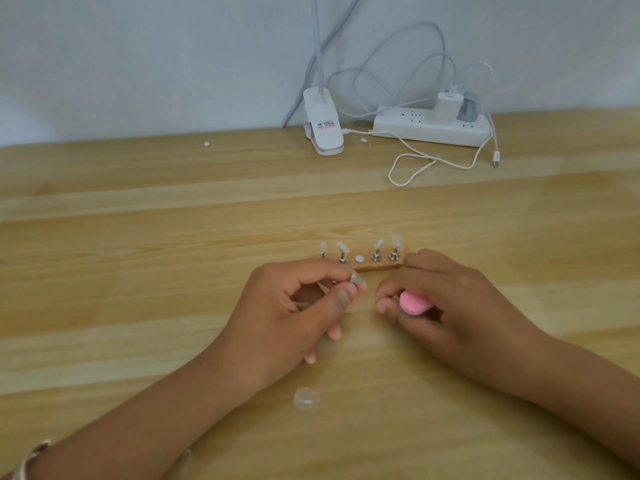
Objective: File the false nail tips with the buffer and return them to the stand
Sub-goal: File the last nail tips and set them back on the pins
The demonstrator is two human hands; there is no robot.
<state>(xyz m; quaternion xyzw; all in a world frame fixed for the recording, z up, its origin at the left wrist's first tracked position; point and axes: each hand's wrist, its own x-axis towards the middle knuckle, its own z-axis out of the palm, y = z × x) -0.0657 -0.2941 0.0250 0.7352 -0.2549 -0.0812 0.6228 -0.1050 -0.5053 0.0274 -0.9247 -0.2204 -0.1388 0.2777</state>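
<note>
I recorded one label (326, 125): a white sticker on the sloping face of the white lamp clip (325, 142), upper centre of the frame. It carried a small red block at its left end and a few short rows of dark print beside and below that. The print was too small and blurred; I could not read a single character or number. On the white power strip (398, 128), right of the clip in the upper frame, a small red dot (482, 124) showed near the right end; lamp or printed mark, I could not tell. No other text was legible.
</note>
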